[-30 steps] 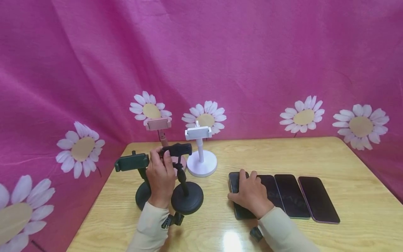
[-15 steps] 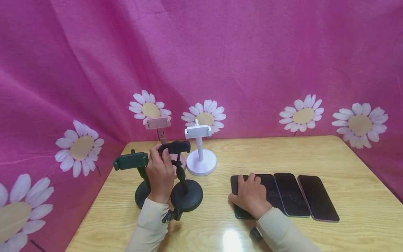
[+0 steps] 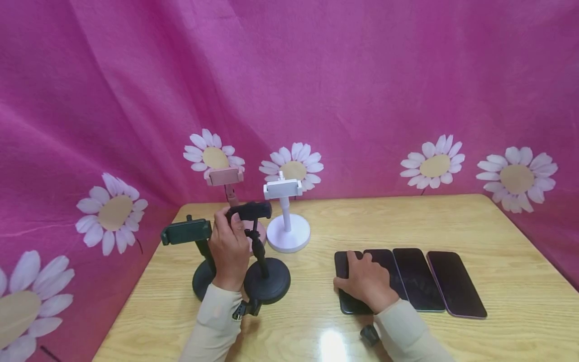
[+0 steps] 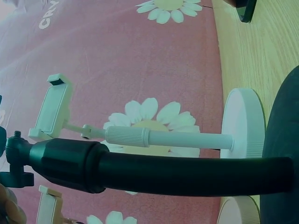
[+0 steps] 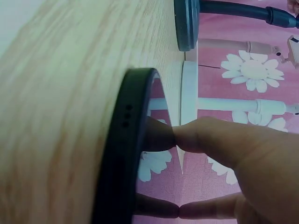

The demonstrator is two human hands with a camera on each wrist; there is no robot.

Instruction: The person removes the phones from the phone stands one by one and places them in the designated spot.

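My left hand point(image 3: 230, 254) grips the clamp of a black phone stand point(image 3: 268, 282), fingers behind it and thumb at its front. In the left wrist view the stand's black post point(image 4: 187, 175) spans the picture, with fingertips just showing at the lower left. My right hand point(image 3: 367, 281) rests its fingertips on the leftmost smartphone point(image 3: 350, 304), which lies flat with its dark screen up; the thumb is by its left edge. The right wrist view has two digits touching the glossy screen, their reflections showing, and the phone's black side edge point(image 5: 114, 154) facing the camera.
Three more smartphones lie in a row rightward: one partly under my right hand, a middle one point(image 3: 419, 279) and a purple-edged one point(image 3: 457, 284). White point(image 3: 289, 234), pink point(image 3: 226, 176) and dark green point(image 3: 186, 231) phone stands surround the black one. A pink daisy-print cloth point(image 3: 362, 100) hangs behind the table.
The leftmost smartphone has slid slightly right, towards the row, under my right hand. My left hand keeps its grip on the black stand's clamp.
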